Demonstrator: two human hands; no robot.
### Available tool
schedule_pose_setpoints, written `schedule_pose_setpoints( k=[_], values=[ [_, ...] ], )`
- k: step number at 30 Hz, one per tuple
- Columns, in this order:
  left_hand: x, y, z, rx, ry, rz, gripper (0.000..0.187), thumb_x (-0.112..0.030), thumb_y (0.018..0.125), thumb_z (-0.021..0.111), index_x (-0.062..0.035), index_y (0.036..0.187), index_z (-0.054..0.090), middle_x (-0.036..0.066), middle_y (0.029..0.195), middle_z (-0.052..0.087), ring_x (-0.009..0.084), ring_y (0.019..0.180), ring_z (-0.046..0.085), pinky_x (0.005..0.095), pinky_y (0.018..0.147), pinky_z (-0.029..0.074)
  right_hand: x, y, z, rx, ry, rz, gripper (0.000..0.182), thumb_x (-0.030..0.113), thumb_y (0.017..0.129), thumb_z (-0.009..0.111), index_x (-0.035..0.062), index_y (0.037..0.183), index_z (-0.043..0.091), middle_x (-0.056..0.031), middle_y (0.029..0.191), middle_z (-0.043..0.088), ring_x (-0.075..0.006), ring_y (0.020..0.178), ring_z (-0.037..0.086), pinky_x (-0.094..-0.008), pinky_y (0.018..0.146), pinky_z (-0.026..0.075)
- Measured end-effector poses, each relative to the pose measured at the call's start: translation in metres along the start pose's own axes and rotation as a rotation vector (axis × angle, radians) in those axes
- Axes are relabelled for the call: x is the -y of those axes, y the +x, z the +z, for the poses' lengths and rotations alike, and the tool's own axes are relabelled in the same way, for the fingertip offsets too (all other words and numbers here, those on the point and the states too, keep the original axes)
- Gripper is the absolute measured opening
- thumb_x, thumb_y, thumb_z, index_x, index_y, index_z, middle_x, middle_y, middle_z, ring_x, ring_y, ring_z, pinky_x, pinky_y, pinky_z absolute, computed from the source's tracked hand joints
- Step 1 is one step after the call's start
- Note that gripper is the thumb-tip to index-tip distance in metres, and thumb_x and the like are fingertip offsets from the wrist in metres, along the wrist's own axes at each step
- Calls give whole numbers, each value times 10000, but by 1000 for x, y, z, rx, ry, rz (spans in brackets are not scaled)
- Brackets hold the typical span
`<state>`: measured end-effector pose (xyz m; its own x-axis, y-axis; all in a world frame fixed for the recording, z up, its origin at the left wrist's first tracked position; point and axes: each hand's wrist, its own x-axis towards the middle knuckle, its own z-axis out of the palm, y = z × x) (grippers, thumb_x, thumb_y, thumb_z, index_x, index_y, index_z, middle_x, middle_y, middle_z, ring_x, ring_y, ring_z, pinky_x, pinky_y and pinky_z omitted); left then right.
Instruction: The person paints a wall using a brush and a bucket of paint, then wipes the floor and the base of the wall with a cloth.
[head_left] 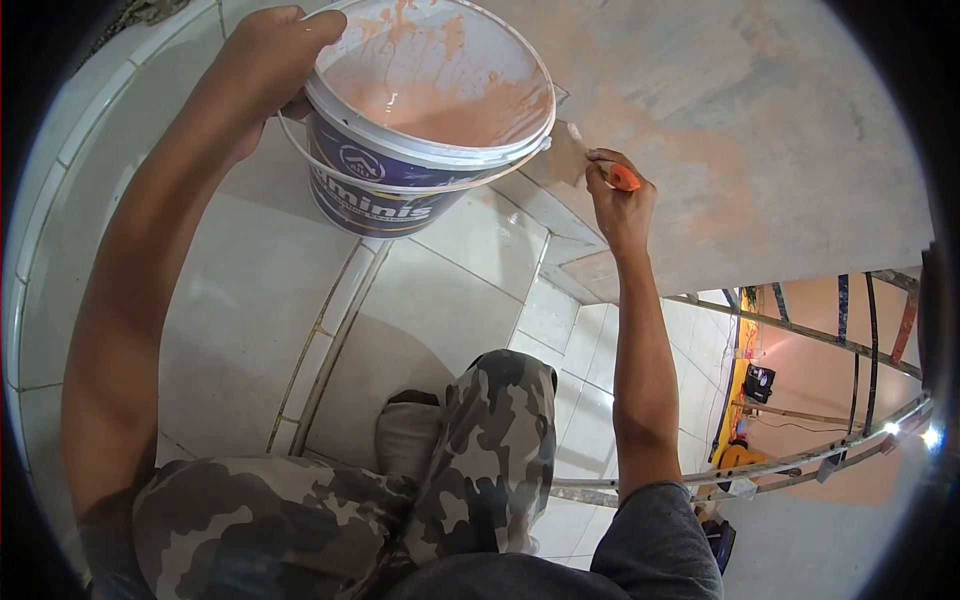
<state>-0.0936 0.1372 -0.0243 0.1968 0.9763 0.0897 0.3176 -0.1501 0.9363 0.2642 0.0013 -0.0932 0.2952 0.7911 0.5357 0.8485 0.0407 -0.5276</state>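
My left hand (285, 55) grips the rim of a white and purple paint bucket (370, 195) at the top centre, thumb over the edge. Inside the tilted bucket lies peach-coloured paint (440, 110), with drips and smears up its inner wall. The wire handle hangs down across the front. To the right of the bucket, my right hand (625, 200) is closed round a paintbrush (622, 177) with an orange handle end. Its bristles point up and left, close to the lower edge of the patchy peach and grey wall (720, 130).
White tiled steps (250, 300) lie under the bucket and beside my camouflage-trousered legs (490, 440). At the right stands a metal ladder (800, 330). Beyond it, a black item (759, 382) and an orange-yellow object (738, 455) are near another peach wall.
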Motion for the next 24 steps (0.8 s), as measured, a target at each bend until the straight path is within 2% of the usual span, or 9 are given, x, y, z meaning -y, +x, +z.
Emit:
schedule_pose_setpoints(
  k=[7, 11, 13, 15, 17, 19, 21, 23, 24],
  values=[
    [1, 1, 0, 8, -12, 0, 195, -294, 853, 559, -102, 821, 569, -5, 640, 547, 65, 525, 497, 235, 481, 390, 11, 5, -10, -48, 41, 76, 157, 51, 791, 686, -4, 937, 702, -114, 738, 682, -127, 664, 626, -250, 667, 500],
    [1, 0, 0, 2, -28, 1, 198, -300, 855, 558, -105, 819, 568, -6, 643, 548, 64, 533, 504, 234, 485, 393, 11, 8, -16, -182, 102, 20, 148, 61, 811, 694, 3, 946, 703, -85, 735, 684, -96, 675, 605, -243, 665, 491],
    [1, -1, 0, 14, -31, 6, 200, -302, 856, 557, -106, 821, 568, -7, 644, 549, 63, 535, 507, 233, 486, 395, 20, 5, -25, -203, 94, 3, 136, 49, 837, 690, -16, 957, 700, -78, 784, 701, -95, 701, 631, -240, 667, 506],
    [-3, -5, 1, 1, -6, 21, 201, -303, 859, 553, -107, 817, 564, -7, 649, 550, 65, 539, 510, 235, 488, 397, 34, 0, -34, -271, 252, 27, 145, 34, 858, 682, -40, 983, 689, -81, 841, 708, -105, 733, 658, -238, 668, 528],
    [-3, -5, 1, -2, -11, 12, 199, -301, 858, 553, -108, 815, 563, -7, 646, 548, 66, 538, 510, 235, 488, 396, 34, -6, -39, -270, 250, 10, 165, 30, 866, 682, -62, 1003, 677, -90, 876, 707, -122, 750, 674, -242, 671, 548],
    [-3, -3, 1, -2, -18, 5, 196, -300, 858, 553, -109, 813, 563, -7, 643, 546, 66, 538, 510, 235, 488, 395, 23, -13, -38, -183, 221, -12, 171, 31, 863, 685, -37, 1019, 679, -77, 847, 704, -101, 739, 661, -237, 657, 532],
    [-1, 0, 1, 35, -58, -20, 191, -290, 855, 551, -104, 814, 564, -7, 642, 542, 67, 534, 501, 239, 482, 388, 3, -21, -23, -156, 216, -4, 123, 49, 840, 702, 15, 958, 699, -55, 774, 690, -61, 686, 601, -212, 623, 471],
    [0, 2, 1, 44, -68, -24, 191, -286, 854, 552, -98, 818, 566, -9, 639, 537, 67, 529, 492, 242, 479, 384, 10, -31, -15, -3, 33, 117, 133, 68, 816, 706, 19, 940, 702, -74, 748, 678, -65, 680, 588, -211, 636, 465],
    [-1, 3, 1, 52, -77, -35, 191, -281, 852, 552, -93, 823, 567, -10, 636, 532, 67, 524, 483, 244, 476, 379, 11, -33, -9, -11, 34, 113, 133, 68, 816, 706, 19, 940, 702, -74, 748, 678, -65, 680, 588, -211, 636, 465]
  ],
)
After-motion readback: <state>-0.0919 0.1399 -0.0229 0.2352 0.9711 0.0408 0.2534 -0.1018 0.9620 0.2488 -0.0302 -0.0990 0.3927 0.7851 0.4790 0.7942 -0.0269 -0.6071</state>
